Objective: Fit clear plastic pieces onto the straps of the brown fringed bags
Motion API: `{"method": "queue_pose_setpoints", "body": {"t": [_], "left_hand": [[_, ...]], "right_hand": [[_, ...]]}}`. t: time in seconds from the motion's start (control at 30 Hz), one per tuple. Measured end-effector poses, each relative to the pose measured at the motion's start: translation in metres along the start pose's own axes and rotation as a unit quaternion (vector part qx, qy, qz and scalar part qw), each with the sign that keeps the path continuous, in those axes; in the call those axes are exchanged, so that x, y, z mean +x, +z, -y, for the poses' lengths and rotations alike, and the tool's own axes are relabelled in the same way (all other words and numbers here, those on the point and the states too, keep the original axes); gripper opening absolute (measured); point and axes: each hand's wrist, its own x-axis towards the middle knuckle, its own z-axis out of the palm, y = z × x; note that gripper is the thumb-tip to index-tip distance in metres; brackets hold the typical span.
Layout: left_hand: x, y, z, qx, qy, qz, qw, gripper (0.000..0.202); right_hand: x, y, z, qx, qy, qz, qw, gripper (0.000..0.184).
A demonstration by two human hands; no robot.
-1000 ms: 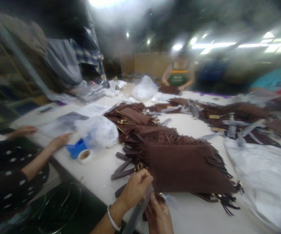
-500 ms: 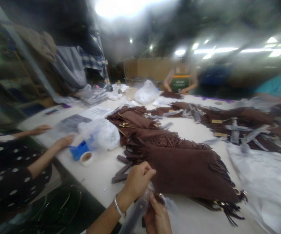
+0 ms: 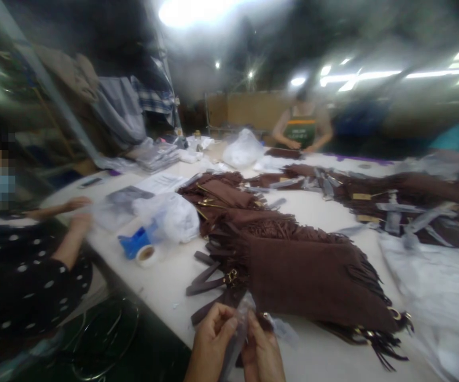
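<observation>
At the bottom edge my left hand (image 3: pixel 210 344) and my right hand (image 3: pixel 263 351) pinch a clear plastic sleeve (image 3: pixel 240 322) that holds a dark brown strap; the fingers of both close on it. Just beyond them lies a brown suede fringed bag (image 3: pixel 312 276) on the white table (image 3: pixel 165 284), with loose brown straps (image 3: pixel 205 276) and a gold buckle (image 3: pixel 230 276) at its left end. The picture is blurred, so fine detail of the strap is lost.
A person in a dotted black top (image 3: pixel 18 276) sits at left, hands on papers. A blue tape dispenser (image 3: pixel 133 243), tape roll (image 3: pixel 146 254) and white bag (image 3: pixel 175 216) lie near. More brown bags (image 3: pixel 392 193) and white plastic (image 3: pixel 436 276) cover the right. Another person (image 3: pixel 303 130) works at the far end.
My left hand dropped from above the bag's edge down to the sleeve beside my right hand, uncovering the gold buckle. The person at left drew one hand back. The view shifted slightly.
</observation>
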Motion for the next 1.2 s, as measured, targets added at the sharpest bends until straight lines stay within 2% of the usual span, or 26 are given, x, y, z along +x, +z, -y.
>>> {"method": "queue_pose_setpoints", "body": {"t": [0.27, 0.47, 0.63, 0.77, 0.9, 1.03, 1.2], "left_hand": [[0.002, 0.015, -0.009, 0.053, 0.011, -0.060, 0.997, 0.015], [0.006, 0.017, -0.020, 0.033, 0.013, -0.072, 0.997, 0.011], [0.010, 0.017, -0.012, 0.047, -0.013, -0.070, 0.996, 0.012], [0.012, 0.021, -0.004, 0.082, 0.004, -0.104, 0.991, 0.014], [0.004, 0.027, 0.002, 0.143, 0.044, -0.130, 0.980, 0.014], [-0.011, 0.031, 0.001, 0.212, 0.083, -0.110, 0.968, 0.017], [-0.010, 0.026, -0.007, 0.141, 0.054, -0.068, 0.986, 0.020]], "right_hand": [[-0.003, 0.001, 0.001, -0.008, 0.000, -0.001, 1.000, 0.041], [-0.004, -0.019, 0.002, -0.081, -0.016, 0.025, 0.996, 0.048], [-0.004, -0.030, -0.006, -0.150, -0.057, -0.034, 0.986, 0.052], [0.001, -0.032, -0.005, -0.223, -0.081, -0.013, 0.971, 0.048], [0.005, -0.036, 0.002, -0.280, -0.089, -0.012, 0.956, 0.050], [0.005, -0.036, 0.008, -0.310, -0.119, -0.041, 0.942, 0.049], [0.007, -0.038, 0.006, -0.313, -0.127, -0.059, 0.939, 0.051]]}}
